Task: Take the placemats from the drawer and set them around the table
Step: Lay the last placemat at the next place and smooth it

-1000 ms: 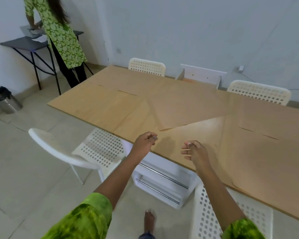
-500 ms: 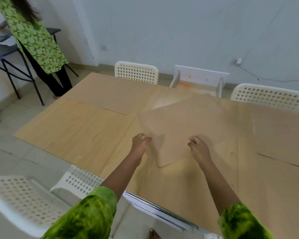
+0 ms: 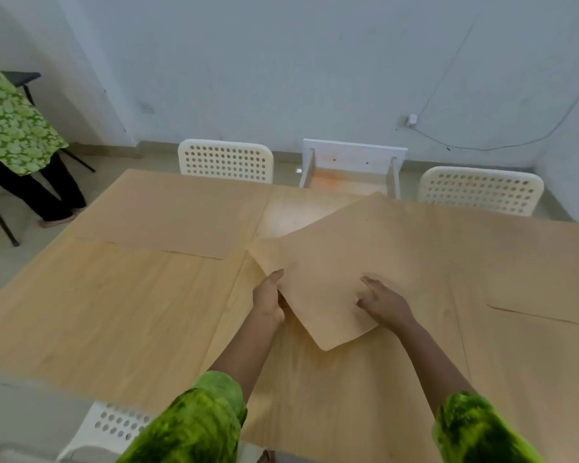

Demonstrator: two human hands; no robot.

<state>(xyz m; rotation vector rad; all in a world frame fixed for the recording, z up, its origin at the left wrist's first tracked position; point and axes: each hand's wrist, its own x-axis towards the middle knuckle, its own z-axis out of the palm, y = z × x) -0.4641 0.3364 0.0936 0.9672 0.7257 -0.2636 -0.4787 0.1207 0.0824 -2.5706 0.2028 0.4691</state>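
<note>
- Step in hand: laying out. One loose placemat (image 3: 341, 259) lies cornerwise on the middle of the worktop (image 3: 114, 312), not squared to any seat.
- Left hand (image 3: 269, 299): fingers grasp the mat's near-left edge, thumb above, the rest tucked beneath it.
- Right hand (image 3: 385, 304): fingers released and spread, pressing flat on the mat near its lower-right edge.
- Already set, by the look of it: a far-left placemat (image 3: 168, 212) before the left white chair (image 3: 224, 160), and a right-side placemat (image 3: 549, 279) (mats and worktop share one wood tone, so edges are faint).
- Judgement: placing is well along, and this mat awaits its position.
- Next move calls for turning the mat square to the worktop's edge and sliding it to a seat without one, clear of neighbouring mats.
</note>
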